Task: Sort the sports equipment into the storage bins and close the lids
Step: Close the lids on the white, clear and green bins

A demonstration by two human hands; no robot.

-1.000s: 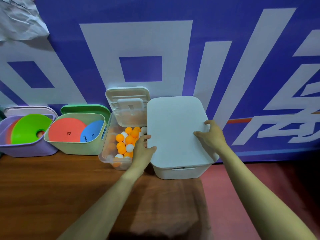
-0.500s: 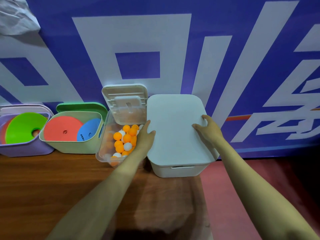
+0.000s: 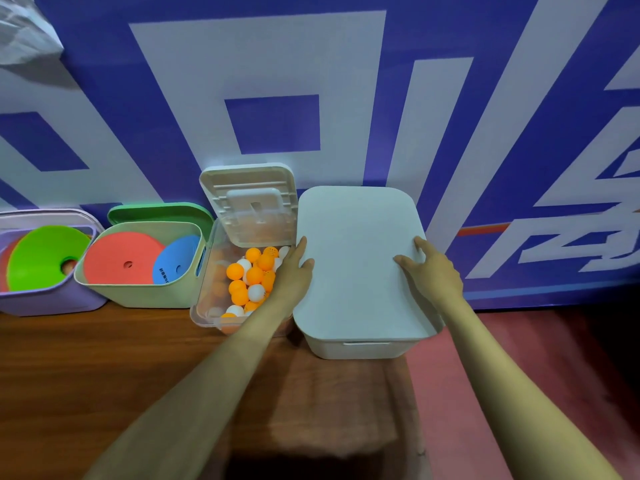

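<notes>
A white storage bin [image 3: 360, 348] stands against the wall with its white lid [image 3: 356, 265] lying on top. My left hand [image 3: 294, 273] lies along the lid's left edge, fingers straight and thumb on top. My right hand [image 3: 433, 271] presses on the lid's right edge, thumb and forefinger on its top. Left of it a clear bin [image 3: 204, 306] holds several orange and white ping-pong balls [image 3: 254, 275]; its hinged clear lid [image 3: 249, 202] stands up, open.
Further left, an uncovered pale green bin [image 3: 138, 296] holds a red disc [image 3: 121, 258] and a blue disc [image 3: 173, 261], its green lid [image 3: 159, 213] behind it. A purple bin [image 3: 52, 301] holds a green disc [image 3: 41, 254]. Blue-and-white banner wall behind; wooden floor [image 3: 86, 375] in front.
Both hands have slid away from me along the white lid's side edges, from near its front corners to about its middle. The lid stays on the bin.
</notes>
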